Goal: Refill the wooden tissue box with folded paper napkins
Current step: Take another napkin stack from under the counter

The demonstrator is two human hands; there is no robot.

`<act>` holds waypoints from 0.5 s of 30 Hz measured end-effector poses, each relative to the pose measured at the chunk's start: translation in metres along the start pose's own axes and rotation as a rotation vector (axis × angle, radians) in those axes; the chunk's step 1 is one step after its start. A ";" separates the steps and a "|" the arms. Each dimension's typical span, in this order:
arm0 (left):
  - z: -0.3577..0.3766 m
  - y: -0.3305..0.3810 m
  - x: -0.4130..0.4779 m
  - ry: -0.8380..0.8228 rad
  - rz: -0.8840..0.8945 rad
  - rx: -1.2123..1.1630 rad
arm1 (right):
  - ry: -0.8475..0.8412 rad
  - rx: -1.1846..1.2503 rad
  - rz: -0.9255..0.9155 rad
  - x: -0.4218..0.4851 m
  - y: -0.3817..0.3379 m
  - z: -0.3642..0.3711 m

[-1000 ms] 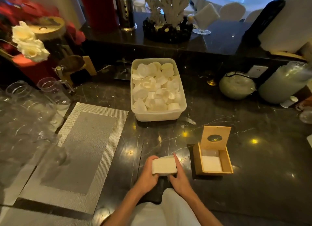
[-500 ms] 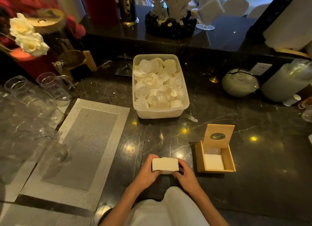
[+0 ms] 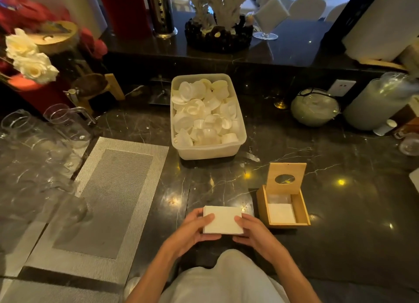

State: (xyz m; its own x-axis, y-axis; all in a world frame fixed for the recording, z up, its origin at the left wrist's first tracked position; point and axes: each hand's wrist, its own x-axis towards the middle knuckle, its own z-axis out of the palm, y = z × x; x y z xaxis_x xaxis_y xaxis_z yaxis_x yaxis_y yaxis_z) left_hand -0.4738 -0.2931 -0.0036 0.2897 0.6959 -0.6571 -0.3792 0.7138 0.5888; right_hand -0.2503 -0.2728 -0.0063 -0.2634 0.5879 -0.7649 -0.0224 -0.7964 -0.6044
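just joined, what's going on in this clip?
A person holds a stack of napkins between the left hand and the right hand, just above the dark counter. The wooden box sits to the right, lid propped open, with some white napkins already at the bottom. The stack is not in yet.

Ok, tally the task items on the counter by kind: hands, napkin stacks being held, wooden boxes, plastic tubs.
hands: 2 (left, right)
held napkin stack: 1
wooden tissue box, lid open: 1
plastic tub of white cups: 1
Total: 5
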 end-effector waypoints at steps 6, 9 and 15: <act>0.031 0.023 -0.011 -0.131 -0.035 0.205 | -0.115 -0.141 -0.071 -0.032 -0.026 -0.028; 0.051 0.030 -0.009 -0.193 -0.052 0.287 | -0.158 -0.327 -0.097 -0.048 -0.046 -0.041; 0.100 0.038 0.002 -0.259 -0.063 0.439 | -0.317 -0.736 -0.124 -0.067 -0.088 -0.071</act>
State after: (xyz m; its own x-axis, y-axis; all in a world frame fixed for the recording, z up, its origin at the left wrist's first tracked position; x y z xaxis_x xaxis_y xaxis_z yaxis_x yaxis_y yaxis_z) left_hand -0.4000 -0.2565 0.0643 0.5295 0.6077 -0.5919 0.0348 0.6816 0.7309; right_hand -0.1625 -0.2319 0.0821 -0.5642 0.5095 -0.6497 0.5418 -0.3653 -0.7570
